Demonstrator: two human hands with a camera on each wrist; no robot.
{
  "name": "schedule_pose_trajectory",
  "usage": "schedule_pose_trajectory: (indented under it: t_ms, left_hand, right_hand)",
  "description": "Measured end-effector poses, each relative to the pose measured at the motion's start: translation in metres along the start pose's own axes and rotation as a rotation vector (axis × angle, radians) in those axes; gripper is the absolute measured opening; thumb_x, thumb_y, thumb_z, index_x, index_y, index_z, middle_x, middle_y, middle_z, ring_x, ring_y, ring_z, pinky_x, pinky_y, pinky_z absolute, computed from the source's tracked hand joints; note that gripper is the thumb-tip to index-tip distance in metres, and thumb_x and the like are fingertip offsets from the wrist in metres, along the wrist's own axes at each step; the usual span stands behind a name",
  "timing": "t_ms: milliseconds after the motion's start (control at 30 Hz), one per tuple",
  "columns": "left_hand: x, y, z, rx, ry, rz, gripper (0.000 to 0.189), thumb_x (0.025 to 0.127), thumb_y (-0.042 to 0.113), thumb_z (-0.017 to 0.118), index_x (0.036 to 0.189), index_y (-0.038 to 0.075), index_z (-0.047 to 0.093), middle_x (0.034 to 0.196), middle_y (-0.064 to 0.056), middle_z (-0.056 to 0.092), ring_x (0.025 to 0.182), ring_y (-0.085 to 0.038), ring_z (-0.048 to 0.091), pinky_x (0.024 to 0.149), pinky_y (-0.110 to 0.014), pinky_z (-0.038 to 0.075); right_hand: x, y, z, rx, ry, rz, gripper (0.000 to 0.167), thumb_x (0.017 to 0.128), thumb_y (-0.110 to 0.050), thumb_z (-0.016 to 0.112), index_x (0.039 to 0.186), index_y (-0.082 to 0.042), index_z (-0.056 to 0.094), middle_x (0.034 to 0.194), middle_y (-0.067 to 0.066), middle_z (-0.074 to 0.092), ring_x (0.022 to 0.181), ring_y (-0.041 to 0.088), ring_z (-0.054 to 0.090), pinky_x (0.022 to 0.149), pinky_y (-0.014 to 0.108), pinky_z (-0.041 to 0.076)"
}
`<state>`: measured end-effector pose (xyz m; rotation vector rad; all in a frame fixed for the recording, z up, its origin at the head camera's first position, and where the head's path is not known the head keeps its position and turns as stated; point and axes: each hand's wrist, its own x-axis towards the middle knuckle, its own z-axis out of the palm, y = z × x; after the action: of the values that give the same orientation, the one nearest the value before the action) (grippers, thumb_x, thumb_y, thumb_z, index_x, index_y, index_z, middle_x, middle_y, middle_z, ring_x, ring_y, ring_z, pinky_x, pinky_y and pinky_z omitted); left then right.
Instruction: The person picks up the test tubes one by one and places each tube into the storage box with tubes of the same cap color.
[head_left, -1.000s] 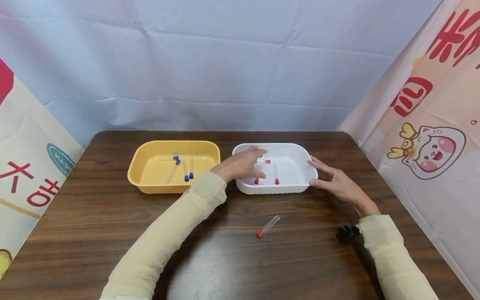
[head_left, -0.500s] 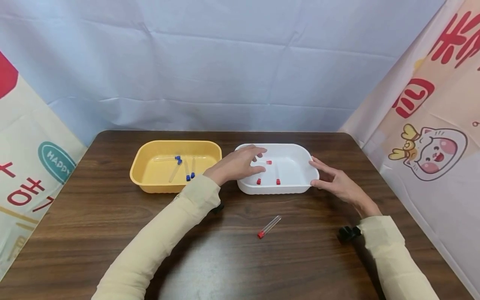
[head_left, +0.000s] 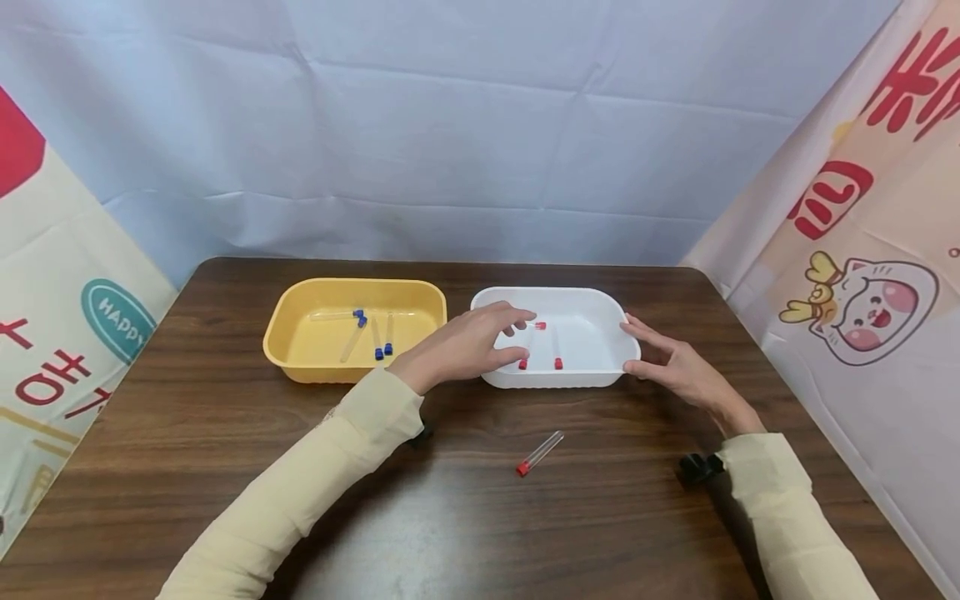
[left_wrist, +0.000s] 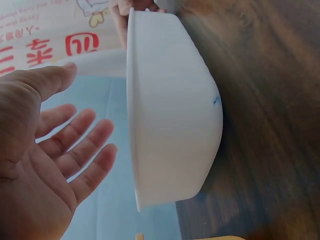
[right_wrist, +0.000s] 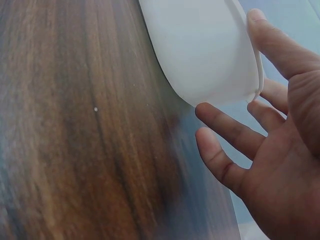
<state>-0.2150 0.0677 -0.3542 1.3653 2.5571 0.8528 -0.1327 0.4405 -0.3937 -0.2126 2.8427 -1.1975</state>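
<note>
My left hand is at the left end of a white plastic basin, overlapping its rim in the head view. In the left wrist view its fingers are spread, hold nothing and stand apart from the basin wall. My right hand touches the basin's right end, thumb at the front corner and fingers along the rim, fairly straight. Several clear test tubes with red caps lie inside, partly hidden by the left hand. One more red-capped test tube lies on the table in front.
A yellow basin stands left of the white one, with several blue-capped test tubes in it. Both stand on a dark wooden table. Behind hangs a pale cloth; printed cloths flank both sides.
My left hand has drawn back to the left and toward me from over the white basin, still with nothing in it. The right hand stays at the basin's right end.
</note>
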Motion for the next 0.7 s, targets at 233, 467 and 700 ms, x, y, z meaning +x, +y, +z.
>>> schedule_pose_trajectory:
  t_ms: [233,467,700]
  left_hand:
    - [-0.014,0.01,0.003,-0.035,0.001,0.063,0.057,0.1,0.033,0.072,0.151,0.013,0.055,0.133,-0.002,0.063,0.115,-0.016,0.063,0.096,-0.032,0.051]
    - [-0.028,0.018,0.009,-0.016,-0.015,0.106,0.051,0.101,0.033,0.07,0.146,0.012,0.059,0.127,0.001,0.066,0.111,-0.012,0.063,0.094,-0.03,0.05]
    - [-0.037,0.021,0.019,-0.024,-0.075,0.118,0.052,0.099,0.037,0.073,0.143,0.012,0.062,0.124,-0.001,0.067,0.108,-0.01,0.063,0.092,-0.028,0.052]
  right_hand:
    - [-0.002,0.003,0.0,0.003,0.002,-0.001,0.073,0.097,-0.023,0.076,0.16,-0.016,0.041,0.169,0.004,0.025,0.155,0.037,0.015,0.118,0.034,0.028]
    - [-0.002,0.002,0.001,-0.002,0.006,-0.005,0.072,0.097,-0.024,0.076,0.16,-0.017,0.042,0.169,0.003,0.026,0.156,0.032,0.017,0.117,0.035,0.025]
    - [-0.001,0.002,0.001,-0.017,0.004,-0.018,0.072,0.098,-0.023,0.075,0.16,-0.016,0.041,0.169,0.005,0.026,0.155,0.035,0.019,0.098,0.006,0.032]
